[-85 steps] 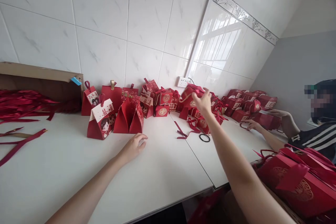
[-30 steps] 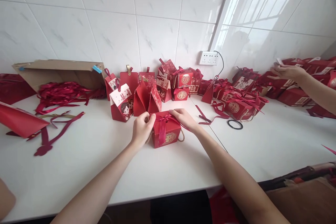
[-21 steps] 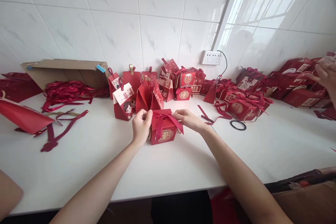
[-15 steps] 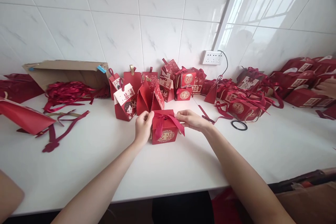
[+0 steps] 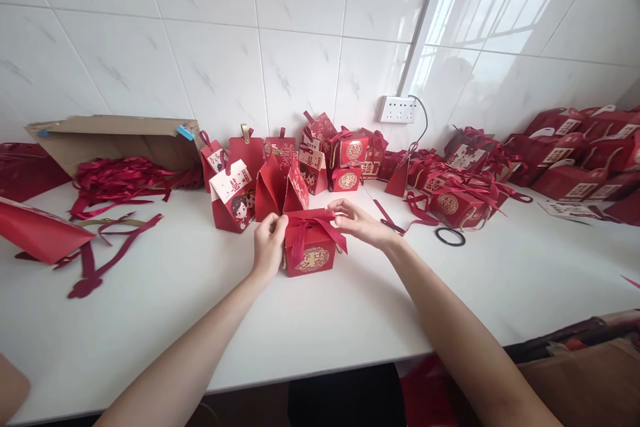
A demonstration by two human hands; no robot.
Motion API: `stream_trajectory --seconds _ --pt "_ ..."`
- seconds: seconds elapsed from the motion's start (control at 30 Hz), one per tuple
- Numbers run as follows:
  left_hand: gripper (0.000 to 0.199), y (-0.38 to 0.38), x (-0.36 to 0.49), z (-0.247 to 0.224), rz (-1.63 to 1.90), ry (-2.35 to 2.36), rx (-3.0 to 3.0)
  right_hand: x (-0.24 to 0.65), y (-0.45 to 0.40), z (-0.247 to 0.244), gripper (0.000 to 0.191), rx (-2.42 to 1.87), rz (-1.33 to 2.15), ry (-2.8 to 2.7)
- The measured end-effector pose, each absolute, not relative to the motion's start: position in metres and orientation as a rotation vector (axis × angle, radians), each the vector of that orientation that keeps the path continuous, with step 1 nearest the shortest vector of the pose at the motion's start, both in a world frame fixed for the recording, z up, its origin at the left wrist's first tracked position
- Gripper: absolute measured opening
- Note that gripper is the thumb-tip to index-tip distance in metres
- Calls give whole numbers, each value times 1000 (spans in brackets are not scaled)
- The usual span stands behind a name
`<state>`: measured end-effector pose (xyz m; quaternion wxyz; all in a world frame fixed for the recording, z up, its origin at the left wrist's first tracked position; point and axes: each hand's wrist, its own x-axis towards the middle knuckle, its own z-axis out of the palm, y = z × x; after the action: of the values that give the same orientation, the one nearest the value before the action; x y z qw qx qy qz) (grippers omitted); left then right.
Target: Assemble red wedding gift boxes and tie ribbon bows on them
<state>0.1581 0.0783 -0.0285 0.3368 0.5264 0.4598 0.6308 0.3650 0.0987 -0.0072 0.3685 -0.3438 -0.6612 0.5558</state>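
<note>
Carton holding ribbons, hands at red box

back of held box hidden, forearms cropped

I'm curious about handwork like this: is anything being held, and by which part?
The left hand pinches the red, ribbon-tied cardboard box at its upper left edge; whether the right hand grips its right side cannot be told.

Gold medallion pattern on the red ribboned box.
</note>
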Motion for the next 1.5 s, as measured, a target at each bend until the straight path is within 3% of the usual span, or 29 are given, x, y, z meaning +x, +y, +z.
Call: stream_trajectory --seconds 0.1,0.17,0.37,0.5,0.77,1.03,1.33,1.5 --pt "34 79 160 -27 1590 1194 1422 362 90 -3 98 -904 1251 -1948" --pt "30 78 160 -26 1593 1199 1451 357 85 -1 106 -928 1128 -2089" --pt "21 71 159 -17 1895 1086 1642 344 82 -6 108 -826 270 -2147" --pt "22 70 156 -10 2070 1006 1754 343 83 -9 107 -706 7 -2164" --pt "23 73 154 -13 2032 1143 1729 343 86 -14 104 -690 -28 -2202" --pt "5 54 157 -13 2195 617 2684 341 83 -12 102 -717 66 -2063" --pt "11 36 161 -2 2245 594 2717 335 72 -6 109 -601 -239 -1976" --pt "15 34 163 0 2287 611 2659 337 71 -7 107 -637 -152 -1977"
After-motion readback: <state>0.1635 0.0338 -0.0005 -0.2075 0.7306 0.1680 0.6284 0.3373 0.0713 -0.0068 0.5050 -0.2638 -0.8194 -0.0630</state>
